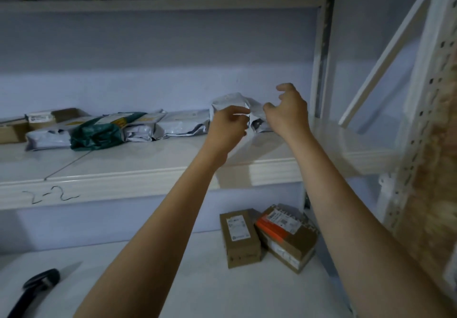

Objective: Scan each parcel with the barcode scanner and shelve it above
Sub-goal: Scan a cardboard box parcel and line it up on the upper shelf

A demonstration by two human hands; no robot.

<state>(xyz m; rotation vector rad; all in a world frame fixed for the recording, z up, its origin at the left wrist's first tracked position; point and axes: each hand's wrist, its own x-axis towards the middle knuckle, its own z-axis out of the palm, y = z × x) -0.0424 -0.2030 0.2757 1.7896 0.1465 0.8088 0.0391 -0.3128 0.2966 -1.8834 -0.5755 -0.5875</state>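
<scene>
Parcel in a white poly bag [237, 102] is positioned on the upper shelf [148, 169], at the right end of a row of bagged parcels [138, 126]. Its front is pinched by the closed left hand [228, 126]. The right hand [288, 109] is held open just beside the bag, fingers curled; contact cannot be told. Two cardboard boxes [267, 237] and the barcode scanner [37, 285] are seen on the bench [197, 280] below.
</scene>
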